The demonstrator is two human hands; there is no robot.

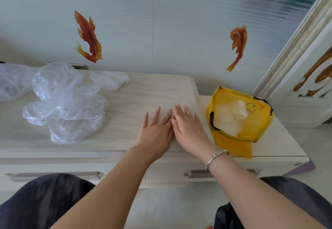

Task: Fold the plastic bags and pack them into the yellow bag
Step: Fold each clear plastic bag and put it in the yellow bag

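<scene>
A pale wood-grain worktop (125, 139) carries a crumpled heap of clear plastic bags (66, 103) at its left. At the right stands the open yellow bag (239, 117), printed with a cartoon duck face, no readable writing, with pale folded bags (231, 115) inside. Left hand (156, 131) and right hand (188, 128) lie side by side, fingers straight and spread, pressing flat what seems a thin clear bag, hard to see.

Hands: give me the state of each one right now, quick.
Left hand: open, fingers straight, pressing flat on the clear plastic bag on the tabletop.
Right hand: open, flat beside it, pressing too.
</scene>
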